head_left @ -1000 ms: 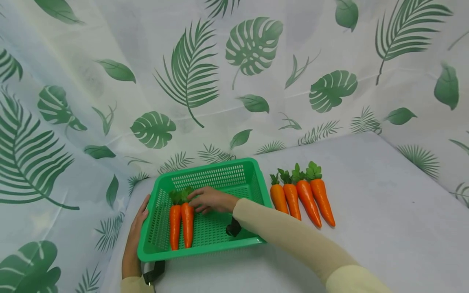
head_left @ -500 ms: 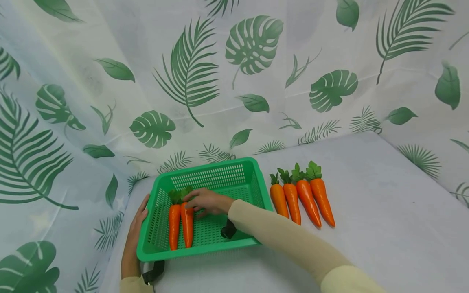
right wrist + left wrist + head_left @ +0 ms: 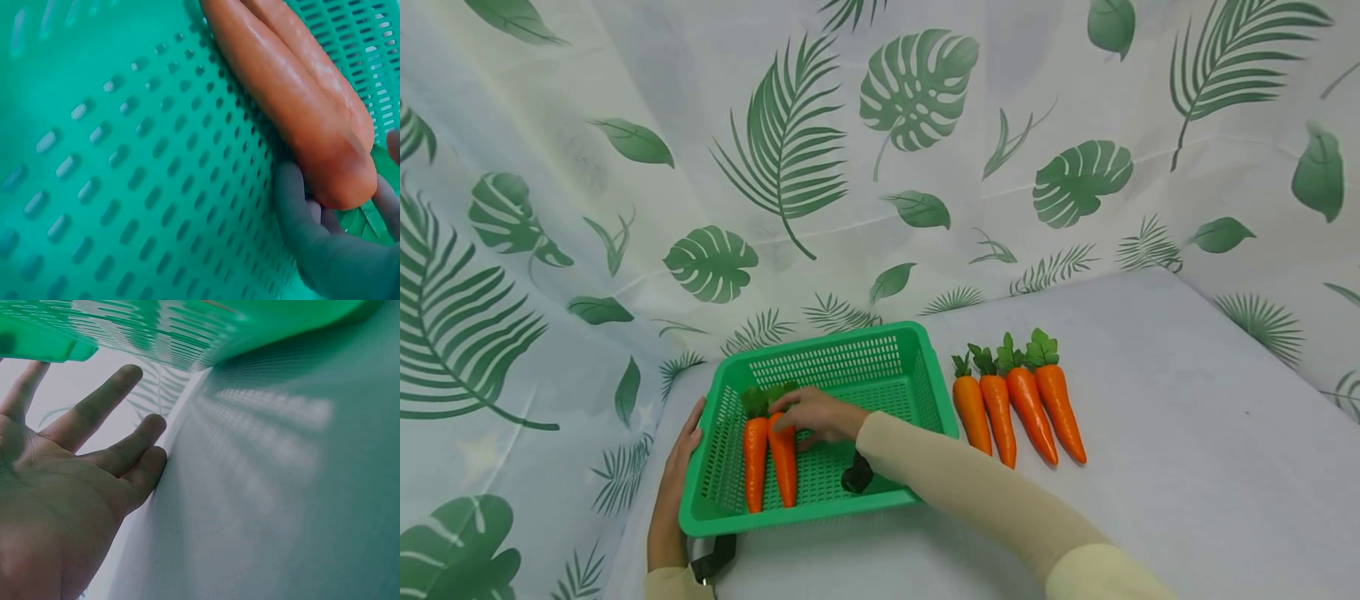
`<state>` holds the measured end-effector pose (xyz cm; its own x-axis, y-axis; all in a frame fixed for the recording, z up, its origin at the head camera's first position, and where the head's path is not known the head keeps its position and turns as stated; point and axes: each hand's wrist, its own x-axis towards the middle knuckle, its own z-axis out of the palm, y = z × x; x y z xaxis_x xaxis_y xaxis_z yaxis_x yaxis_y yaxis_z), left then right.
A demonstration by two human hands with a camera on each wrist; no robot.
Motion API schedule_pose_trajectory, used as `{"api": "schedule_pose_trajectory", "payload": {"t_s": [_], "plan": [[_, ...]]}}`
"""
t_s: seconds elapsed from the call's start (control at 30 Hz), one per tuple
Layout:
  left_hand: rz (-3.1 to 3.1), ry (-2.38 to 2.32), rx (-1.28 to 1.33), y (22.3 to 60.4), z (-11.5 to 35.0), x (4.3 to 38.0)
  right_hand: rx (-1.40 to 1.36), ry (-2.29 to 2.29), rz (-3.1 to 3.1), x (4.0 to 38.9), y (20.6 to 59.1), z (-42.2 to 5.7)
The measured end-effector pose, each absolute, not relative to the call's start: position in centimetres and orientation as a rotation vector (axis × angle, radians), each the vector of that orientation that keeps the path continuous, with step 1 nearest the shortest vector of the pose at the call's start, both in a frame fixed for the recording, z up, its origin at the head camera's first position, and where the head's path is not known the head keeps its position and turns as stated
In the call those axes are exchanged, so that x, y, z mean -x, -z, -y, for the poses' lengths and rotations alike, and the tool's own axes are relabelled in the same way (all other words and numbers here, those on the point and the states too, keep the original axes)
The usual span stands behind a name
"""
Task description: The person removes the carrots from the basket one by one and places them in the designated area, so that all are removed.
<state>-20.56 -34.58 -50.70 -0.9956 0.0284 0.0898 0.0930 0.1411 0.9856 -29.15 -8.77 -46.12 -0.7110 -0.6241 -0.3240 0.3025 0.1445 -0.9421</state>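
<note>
Two orange carrots lie side by side at the left inside a green plastic basket (image 3: pixel 820 514), leafy tops toward the back. My right hand (image 3: pixel 823 414) grips the right-hand carrot (image 3: pixel 785 467) near its leafy end; in the right wrist view, the thumb and fingers lie on either side of that thick end. Just left of it lies the other carrot (image 3: pixel 755 467). My left hand (image 3: pixel 677 467) rests along the basket's left outer side, its fingers (image 3: pixel 103 403) straight and spread in the left wrist view.
Several more carrots (image 3: pixel 1030 417) with green tops lie in a row on the white table (image 3: pixel 1165 467), right of the basket. Leaf-printed cloth (image 3: pixel 820 200) walls off the back and sides. The right sleeve (image 3: pixel 955 475) crosses the basket's front right corner.
My right hand has shifted slightly left and closed on the right-hand carrot. Both carrots' upper ends have moved a little left. The left hand keeps its place at the basket.
</note>
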Motion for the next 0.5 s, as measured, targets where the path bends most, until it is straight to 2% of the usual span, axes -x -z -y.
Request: {"api": "schedule_pose_trajectory", "payload": {"t_s": [0.33,0.5], "plan": [[2.274,2.07,0.266,50.98,34.94,20.77,0.273,1.689,-1.755,28.98,46.48,9.53],[2.31,2.078,0.197,50.66,34.81,20.94,0.267,1.706,-1.765,29.06,46.77,9.57]]}}
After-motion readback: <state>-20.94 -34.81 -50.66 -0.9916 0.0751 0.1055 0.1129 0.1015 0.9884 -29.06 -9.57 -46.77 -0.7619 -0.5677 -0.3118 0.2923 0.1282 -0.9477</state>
